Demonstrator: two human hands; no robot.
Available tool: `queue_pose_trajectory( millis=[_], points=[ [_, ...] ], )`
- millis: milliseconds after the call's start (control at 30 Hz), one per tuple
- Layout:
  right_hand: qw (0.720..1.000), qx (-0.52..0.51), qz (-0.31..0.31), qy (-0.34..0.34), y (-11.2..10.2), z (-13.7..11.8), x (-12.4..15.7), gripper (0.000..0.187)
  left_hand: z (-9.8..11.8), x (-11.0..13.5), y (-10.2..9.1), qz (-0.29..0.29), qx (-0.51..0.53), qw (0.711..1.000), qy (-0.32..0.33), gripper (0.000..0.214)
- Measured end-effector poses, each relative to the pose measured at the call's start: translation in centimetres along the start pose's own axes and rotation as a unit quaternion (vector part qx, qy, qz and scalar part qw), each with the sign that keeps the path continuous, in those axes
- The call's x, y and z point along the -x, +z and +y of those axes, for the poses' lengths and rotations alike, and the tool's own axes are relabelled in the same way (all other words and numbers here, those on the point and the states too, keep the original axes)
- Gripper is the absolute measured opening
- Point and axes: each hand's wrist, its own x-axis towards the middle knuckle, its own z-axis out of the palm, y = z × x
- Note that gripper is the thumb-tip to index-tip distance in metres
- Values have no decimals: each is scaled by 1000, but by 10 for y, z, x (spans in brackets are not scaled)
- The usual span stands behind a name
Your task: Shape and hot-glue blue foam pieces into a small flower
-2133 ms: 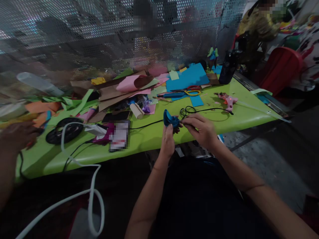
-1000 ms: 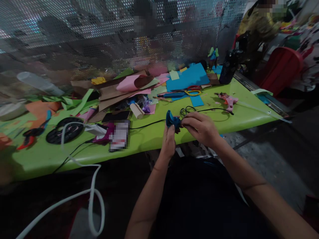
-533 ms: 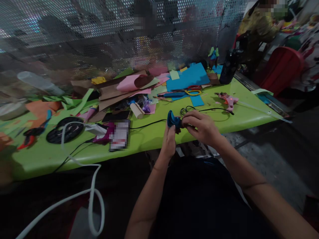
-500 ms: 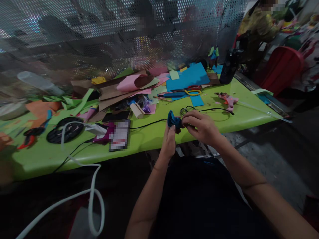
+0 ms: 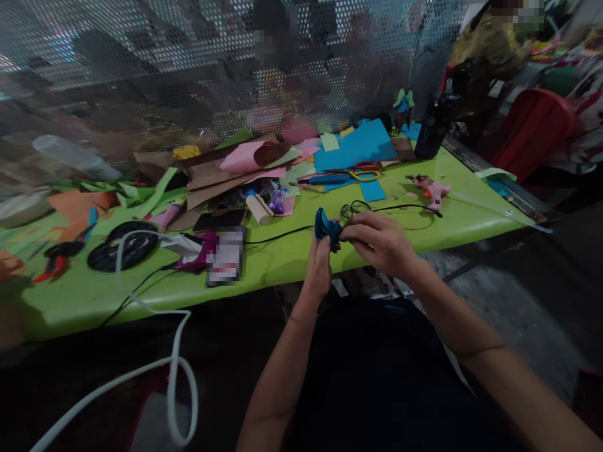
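Note:
A small dark-blue curled paper piece, shaped like a flower, is held up above the table's front edge. My left hand is closed around its lower side, thumb toward me. From the right, my right hand pinches at the paper's right side with fingertips together. What lies exactly between those fingertips is hidden. Just behind my right hand a thin black cord loop lies on the green table cover. A pink glue gun rests farther right.
Scissors lie by blue paper sheets at the back. Brown and pink paper is piled mid-left. A purple-cased power strip, a phone-like item and white cable are at left. A dark bottle stands back right; a person sits beyond.
Both hands have shifted very slightly left, and the blue paper piece has moved and tilted a little with them. The things on the table have stayed in place.

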Motion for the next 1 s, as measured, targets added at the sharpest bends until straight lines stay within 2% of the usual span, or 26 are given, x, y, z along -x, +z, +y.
queue_pose_trajectory(
  millis=[367, 567, 733, 867, 1000],
  points=[
    [997, 80, -2, -15, -3, -2, -3, 27, 0, -1, 1, -1, 5, 1000, -4, 54],
    [999, 29, 16, 2, -2, 1, -3, 23, 3, -1, 1, -12, 14, 1000, -1, 57],
    [1000, -9, 23, 9, 2, 5, -5, 22, 5, -2, 1, 1, 22, 1000, 3, 51],
    [999, -27, 16, 29, 5, 8, -14, 23, 4, -14, -3, 6, 42, 999, 0, 47],
    [997, -55, 18, 42, 8, 17, -32, 22, 6, -38, -8, -7, 76, 997, -12, 48]
  ],
)
